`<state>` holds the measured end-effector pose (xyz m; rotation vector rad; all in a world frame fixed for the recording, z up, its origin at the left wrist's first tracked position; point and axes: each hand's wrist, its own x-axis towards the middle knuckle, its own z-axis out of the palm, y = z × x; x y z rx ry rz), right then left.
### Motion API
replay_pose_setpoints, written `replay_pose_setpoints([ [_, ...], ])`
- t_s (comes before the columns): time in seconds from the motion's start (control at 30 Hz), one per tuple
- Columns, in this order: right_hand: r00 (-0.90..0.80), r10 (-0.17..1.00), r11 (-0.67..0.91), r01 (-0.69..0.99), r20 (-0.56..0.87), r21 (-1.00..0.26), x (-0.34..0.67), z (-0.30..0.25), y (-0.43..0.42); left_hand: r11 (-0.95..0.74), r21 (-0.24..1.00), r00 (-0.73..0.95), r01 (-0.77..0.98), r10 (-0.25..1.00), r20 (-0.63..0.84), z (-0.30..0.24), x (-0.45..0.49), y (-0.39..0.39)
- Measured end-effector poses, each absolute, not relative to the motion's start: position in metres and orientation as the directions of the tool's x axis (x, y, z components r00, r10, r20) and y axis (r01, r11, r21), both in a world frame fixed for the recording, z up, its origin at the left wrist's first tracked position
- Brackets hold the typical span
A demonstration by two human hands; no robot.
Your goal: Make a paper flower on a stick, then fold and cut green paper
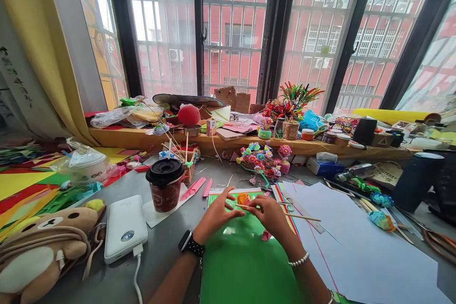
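Observation:
My left hand (216, 214) and my right hand (271, 216) meet over a green sheet (245, 266) on the grey table. Together they pinch a thin wooden stick (302, 217) that runs out to the right. A small orange paper piece (243, 198) sits at the fingertips, on or near the stick's left end. The left wrist wears a black watch, the right a bead bracelet. A small pink paper scrap (265, 235) lies on the green sheet below my right hand.
A lidded coffee cup (165, 184) and a white power bank (125, 228) stand at left, with a bear-shaped bag (42, 247) beyond. White paper sheets (356, 247) cover the right. Paper flowers (260, 157), jars and craft clutter crowd the window ledge (249, 145).

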<state>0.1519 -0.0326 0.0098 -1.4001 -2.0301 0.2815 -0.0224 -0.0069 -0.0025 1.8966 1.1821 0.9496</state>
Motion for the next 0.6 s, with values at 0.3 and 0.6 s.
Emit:
replay_pose_setpoints([
  [0.3, -0.224, 0.844, 0.448, 0.793, 0.486, -0.413, 0.141, 0.005, -0.035, -0.633, 0.561, 0.415, 0.533, 0.774, 0.479, 0.005, -0.02, -0.013],
  [0.6, -0.221, 0.798, 0.468, 0.813, 0.56, -0.346, 0.136, 0.002, -0.035, -0.628, 0.559, 0.415, 0.541, 0.778, 0.472, 0.004, -0.02, -0.011],
])
